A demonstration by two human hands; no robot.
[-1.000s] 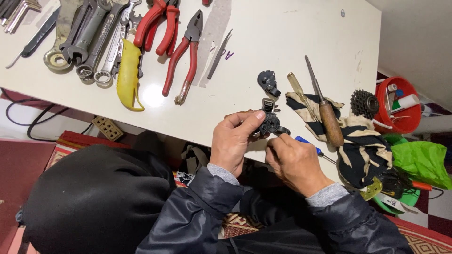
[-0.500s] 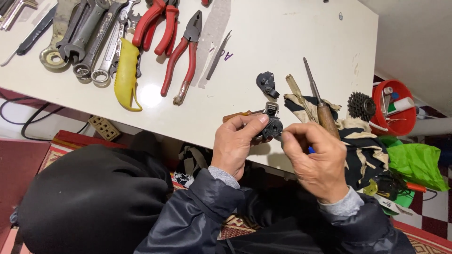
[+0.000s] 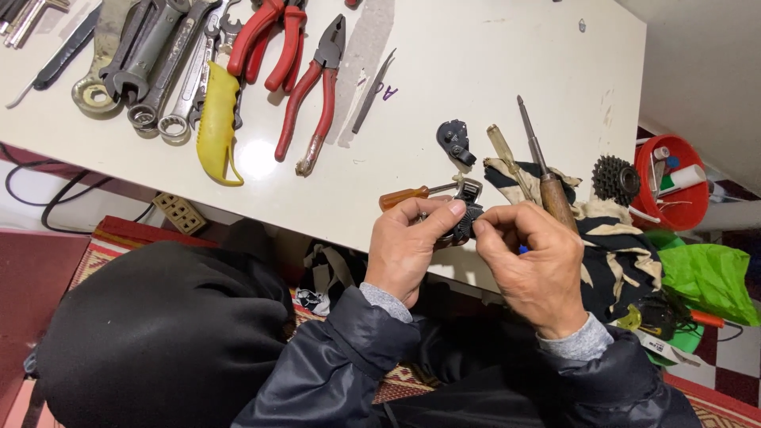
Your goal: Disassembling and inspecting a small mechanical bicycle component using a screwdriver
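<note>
Our fingers point(image 3: 450, 212) on both the left hand point(image 3: 408, 254) and right hand point(image 3: 533, 265) pinch the small black metal part point(image 3: 466, 215), which points toward twelve o'clock, between them.

Few packages here, and no screens or signs.
Off the bench's point(image 3: 507, 71) right edge, a round red tub point(image 3: 671, 184) sits on the floor with a white tube point(image 3: 686, 176) lying in it. Nearer the person, beyond the same edge, a crumpled bright green plastic bag point(image 3: 708, 277) lies on the floor, with a narrow white label strip point(image 3: 664, 347) just below it. Small purple marks point(image 3: 388, 92) sit on the bench top near its middle.
</note>
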